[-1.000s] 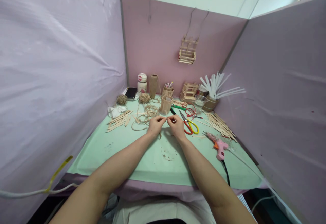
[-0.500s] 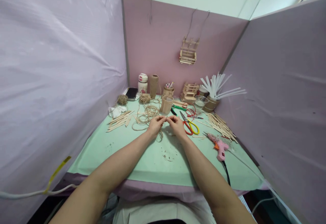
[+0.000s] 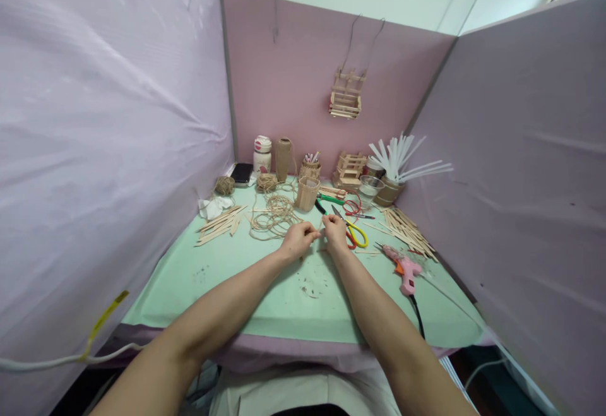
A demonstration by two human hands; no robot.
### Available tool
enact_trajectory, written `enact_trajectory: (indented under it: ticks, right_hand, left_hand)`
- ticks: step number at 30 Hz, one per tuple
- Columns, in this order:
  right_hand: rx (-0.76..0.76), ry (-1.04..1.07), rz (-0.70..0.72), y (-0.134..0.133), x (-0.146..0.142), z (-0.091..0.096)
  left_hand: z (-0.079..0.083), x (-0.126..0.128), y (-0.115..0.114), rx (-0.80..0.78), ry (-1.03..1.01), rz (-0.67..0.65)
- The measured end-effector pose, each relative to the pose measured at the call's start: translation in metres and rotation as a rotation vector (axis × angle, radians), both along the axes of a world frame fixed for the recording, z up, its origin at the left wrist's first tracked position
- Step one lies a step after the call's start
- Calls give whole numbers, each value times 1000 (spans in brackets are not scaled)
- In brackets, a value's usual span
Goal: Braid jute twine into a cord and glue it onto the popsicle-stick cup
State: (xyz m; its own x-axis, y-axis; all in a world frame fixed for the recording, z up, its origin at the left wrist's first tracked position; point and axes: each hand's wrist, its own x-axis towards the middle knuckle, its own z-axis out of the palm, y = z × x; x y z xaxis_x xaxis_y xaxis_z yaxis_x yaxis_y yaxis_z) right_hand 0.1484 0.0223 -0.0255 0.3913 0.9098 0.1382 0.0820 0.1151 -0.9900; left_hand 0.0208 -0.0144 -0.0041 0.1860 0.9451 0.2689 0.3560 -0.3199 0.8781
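My left hand [image 3: 297, 240] and my right hand [image 3: 336, 234] meet over the middle of the green mat [image 3: 237, 277], fingertips pinched together on a thin piece of jute twine that is too small to see clearly. A loose coil of twine [image 3: 274, 211] lies just behind my left hand. Red and yellow scissors [image 3: 351, 231] lie right beside my right hand. A small twine-wrapped cup [image 3: 307, 192] stands behind both hands.
Wooden sticks [image 3: 218, 223] lie at the left and more sticks [image 3: 407, 230] at the right. A pink glue gun [image 3: 401, 269] rests at the right. Jars, twine balls, a phone [image 3: 243, 173], stick crates and white sticks line the back. Pink partition walls enclose three sides.
Both hands have shifted slightly right and toward me, staying pinched together. The view has tilted a little.
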Motion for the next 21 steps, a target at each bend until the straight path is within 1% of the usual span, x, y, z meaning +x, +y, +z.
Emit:
enact_trajectory:
  ticks: [2, 6, 9, 12, 15, 18, 21]
  right_hand:
    - [7, 50, 22, 1, 4, 3]
    - [43, 218, 245, -3, 10, 17]
    - [37, 299, 335, -7, 13, 26]
    - [32, 315, 386, -9, 14, 31]
    - [11, 342, 414, -8, 15, 31]
    - [-72, 303, 439, -10, 13, 29]
    - [-153, 224, 543, -15, 9, 30]
  left_hand:
    - [1, 2, -1, -24, -38, 3]
    - [0, 1, 2, -71, -184, 27]
    - [-2, -1, 4, -98, -277, -15]
    - [-2, -1, 4, -125, -303, -27]
    - [2, -1, 2, -120, -310, -14]
    - [6, -3, 0, -80, -293, -13]
    - [6, -5, 1, -38, -273, -44]
